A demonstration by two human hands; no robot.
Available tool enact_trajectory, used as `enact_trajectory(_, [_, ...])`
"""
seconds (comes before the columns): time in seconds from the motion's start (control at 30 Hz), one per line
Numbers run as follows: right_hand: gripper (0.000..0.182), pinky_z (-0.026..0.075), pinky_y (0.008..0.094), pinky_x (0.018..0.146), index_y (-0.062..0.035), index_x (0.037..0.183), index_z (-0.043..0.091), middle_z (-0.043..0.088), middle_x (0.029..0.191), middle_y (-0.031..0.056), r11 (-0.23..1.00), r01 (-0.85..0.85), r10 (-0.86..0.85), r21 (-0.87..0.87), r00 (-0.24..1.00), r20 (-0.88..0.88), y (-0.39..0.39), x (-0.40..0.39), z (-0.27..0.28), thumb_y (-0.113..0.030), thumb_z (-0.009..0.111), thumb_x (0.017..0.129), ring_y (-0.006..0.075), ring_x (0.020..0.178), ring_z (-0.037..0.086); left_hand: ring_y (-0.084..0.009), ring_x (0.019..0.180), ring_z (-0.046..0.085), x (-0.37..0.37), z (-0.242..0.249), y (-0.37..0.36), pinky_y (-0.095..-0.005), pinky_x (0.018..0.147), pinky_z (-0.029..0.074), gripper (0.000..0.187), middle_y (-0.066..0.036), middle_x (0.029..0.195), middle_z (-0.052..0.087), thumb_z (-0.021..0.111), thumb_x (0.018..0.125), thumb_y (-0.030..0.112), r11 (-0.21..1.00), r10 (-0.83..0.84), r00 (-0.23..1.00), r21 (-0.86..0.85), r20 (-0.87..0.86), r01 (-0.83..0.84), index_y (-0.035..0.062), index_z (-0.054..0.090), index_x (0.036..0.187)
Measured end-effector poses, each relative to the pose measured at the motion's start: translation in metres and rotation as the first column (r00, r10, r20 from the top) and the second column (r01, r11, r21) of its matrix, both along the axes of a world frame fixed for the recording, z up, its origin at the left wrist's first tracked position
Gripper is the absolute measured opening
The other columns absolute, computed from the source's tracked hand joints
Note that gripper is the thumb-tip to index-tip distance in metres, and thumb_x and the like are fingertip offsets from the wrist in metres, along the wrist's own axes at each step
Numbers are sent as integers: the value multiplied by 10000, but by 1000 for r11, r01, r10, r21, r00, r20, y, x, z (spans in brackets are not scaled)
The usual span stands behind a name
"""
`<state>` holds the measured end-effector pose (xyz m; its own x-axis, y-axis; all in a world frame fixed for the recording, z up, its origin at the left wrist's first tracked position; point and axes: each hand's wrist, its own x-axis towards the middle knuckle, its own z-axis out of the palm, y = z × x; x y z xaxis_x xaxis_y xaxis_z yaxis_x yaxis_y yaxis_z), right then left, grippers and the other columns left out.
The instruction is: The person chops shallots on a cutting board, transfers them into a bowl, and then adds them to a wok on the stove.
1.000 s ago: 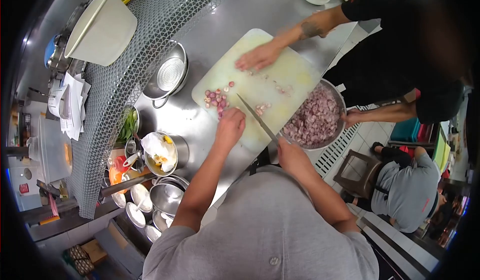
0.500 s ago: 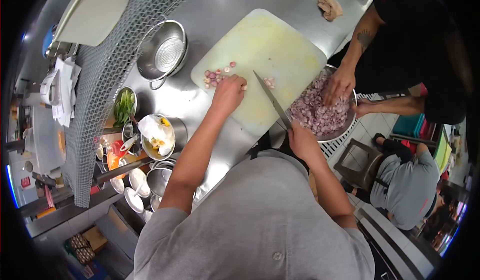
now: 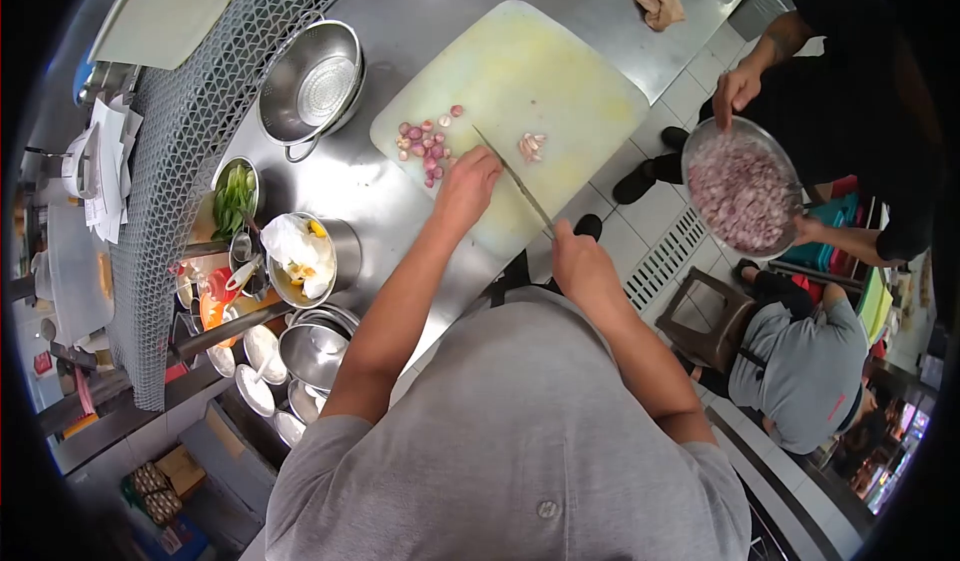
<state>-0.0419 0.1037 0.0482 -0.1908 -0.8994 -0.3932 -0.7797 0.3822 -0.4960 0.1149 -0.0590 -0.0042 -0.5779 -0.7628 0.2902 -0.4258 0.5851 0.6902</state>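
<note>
A pale cutting board (image 3: 560,81) lies on the steel counter. My right hand (image 3: 584,266) is closed round the handle of a knife (image 3: 525,189), whose blade slants up and left over the board. Beside the blade, my left hand (image 3: 468,187) rests on the board with its fingers curled together; what they hold, if anything, is hidden. Several whole shallots (image 3: 424,147) are grouped left of this hand. To the right of the knife tip sits a small pile of cut shallot pieces (image 3: 532,147).
At the right a co-worker in black holds a bowl of sliced shallots (image 3: 745,193). Metal colanders (image 3: 312,86) stand left of the board, near green leaves (image 3: 234,201) and a pot (image 3: 345,253). A crumpled cloth (image 3: 658,4) lies farther back. Another person sits at the lower right.
The co-worker's bowl has moved right, away from the board. The knife has shifted left, its blade now closer to my left hand. More whole shallots show beside that hand.
</note>
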Motion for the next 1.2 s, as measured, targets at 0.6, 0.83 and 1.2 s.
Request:
enact_trajectory(0.6, [138, 499, 593, 707, 13, 1012, 455, 641, 791, 322, 999, -41, 41, 17, 999, -5, -25, 2, 6, -107, 497, 957, 514, 785, 632, -373, 848, 621, 3, 6, -8, -438, 722, 497, 57, -157, 887, 609, 656, 790, -54, 998, -51, 999, 37, 13, 50, -24, 628, 831])
enact_trajectory(0.83, [109, 513, 581, 749, 10, 1016, 446, 651, 847, 320, 995, -76, 75, 67, 997, 8, -32, 4, 2, -65, 436, 938, 514, 833, 644, -372, 848, 622, 3, 8, -7, -439, 723, 496, 63, -153, 899, 613, 658, 790, -52, 998, -47, 998, 40, 37, 46, -25, 632, 839])
enact_trajectory(1.2, [104, 508, 580, 742, 26, 999, 441, 643, 839, 326, 996, -86, 85, 33, 996, 35, -33, 1, 3, -51, 429, 929, 517, 819, 637, -371, 854, 621, 1, 6, -9, -434, 722, 498, 49, -153, 911, 615, 644, 798, -50, 998, -22, 999, 52, 23, 21, -24, 631, 837])
